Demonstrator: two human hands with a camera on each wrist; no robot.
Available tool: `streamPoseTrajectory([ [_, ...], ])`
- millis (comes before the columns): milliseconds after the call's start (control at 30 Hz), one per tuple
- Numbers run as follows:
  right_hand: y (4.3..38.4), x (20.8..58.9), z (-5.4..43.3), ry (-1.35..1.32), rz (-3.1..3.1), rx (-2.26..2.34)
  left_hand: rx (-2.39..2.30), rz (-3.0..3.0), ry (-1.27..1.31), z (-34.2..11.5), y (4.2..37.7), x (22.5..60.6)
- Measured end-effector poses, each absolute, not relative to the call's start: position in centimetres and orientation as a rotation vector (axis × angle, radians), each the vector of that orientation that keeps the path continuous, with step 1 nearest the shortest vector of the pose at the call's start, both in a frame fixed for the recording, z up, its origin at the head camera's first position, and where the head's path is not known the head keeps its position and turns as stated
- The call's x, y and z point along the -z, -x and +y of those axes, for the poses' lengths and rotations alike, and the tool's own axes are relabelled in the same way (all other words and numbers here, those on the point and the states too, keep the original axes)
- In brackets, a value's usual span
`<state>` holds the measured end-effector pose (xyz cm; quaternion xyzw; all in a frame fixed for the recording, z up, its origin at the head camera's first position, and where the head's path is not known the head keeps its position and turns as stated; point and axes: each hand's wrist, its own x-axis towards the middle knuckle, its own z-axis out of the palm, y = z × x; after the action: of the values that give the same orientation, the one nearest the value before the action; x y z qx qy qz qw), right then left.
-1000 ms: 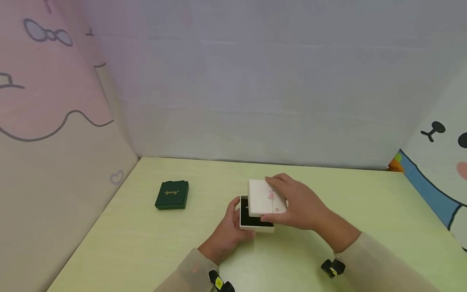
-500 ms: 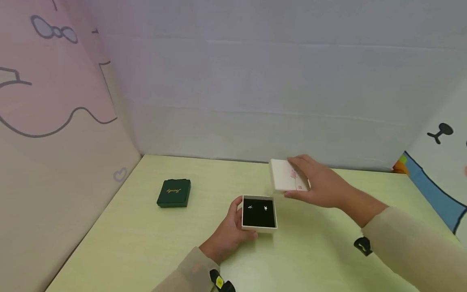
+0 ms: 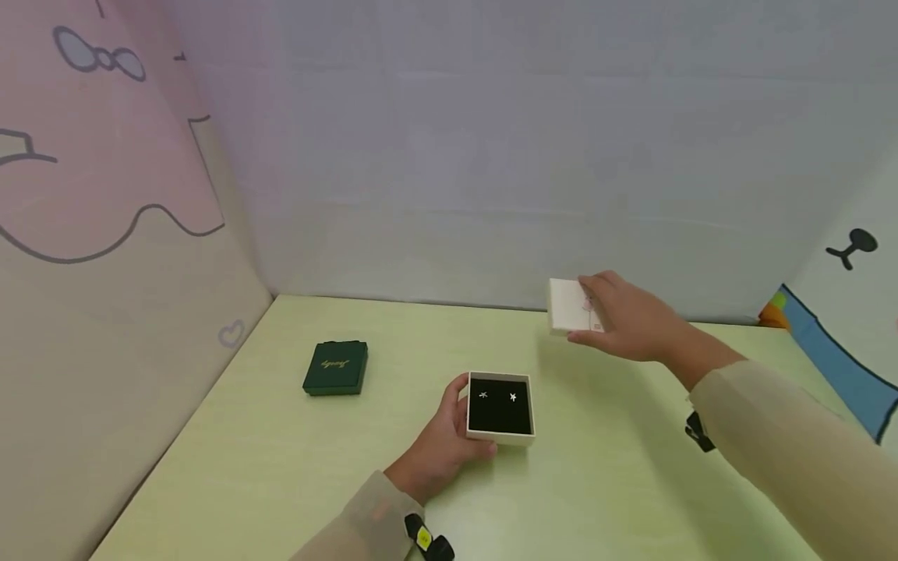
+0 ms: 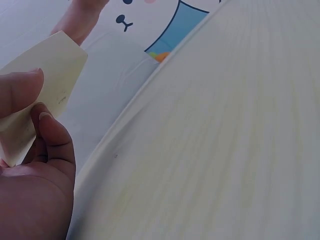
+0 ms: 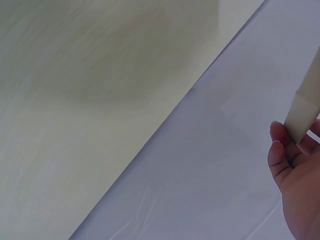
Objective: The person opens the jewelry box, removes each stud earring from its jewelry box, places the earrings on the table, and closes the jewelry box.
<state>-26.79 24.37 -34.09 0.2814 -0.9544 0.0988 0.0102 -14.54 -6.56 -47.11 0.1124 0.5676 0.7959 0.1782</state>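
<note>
A white box base with a black lining is gripped by my left hand at its left side, above the table. On the lining sit two small star-shaped earrings, side by side. My right hand holds the white box lid, printed with a pink flower, up near the back edge of the table, apart from the base. In the left wrist view, thumb and curled fingers clasp the box base. The right wrist view catches only part of the lid between my fingers.
A closed dark green box with gold lettering lies on the table at the left. A pale wall rises behind the table, and printed panels stand at both sides.
My right hand has lifted the lid off the base and carried it back and to the right, uncovering the earrings. The left hand keeps its grip on the base, almost unmoved.
</note>
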Motion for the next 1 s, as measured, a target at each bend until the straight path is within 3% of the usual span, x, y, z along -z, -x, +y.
streamPoseTrajectory([
  [300,28.1,34.9,25.0,-0.857,-3.046,-0.301,-2.249,1.609,-0.329,-6.5,14.8,47.1],
  [1000,30.4,41.0,23.5,-0.852,-3.169,-0.213,-2.247,1.604,-0.300,-6.4,14.7,46.9],
])
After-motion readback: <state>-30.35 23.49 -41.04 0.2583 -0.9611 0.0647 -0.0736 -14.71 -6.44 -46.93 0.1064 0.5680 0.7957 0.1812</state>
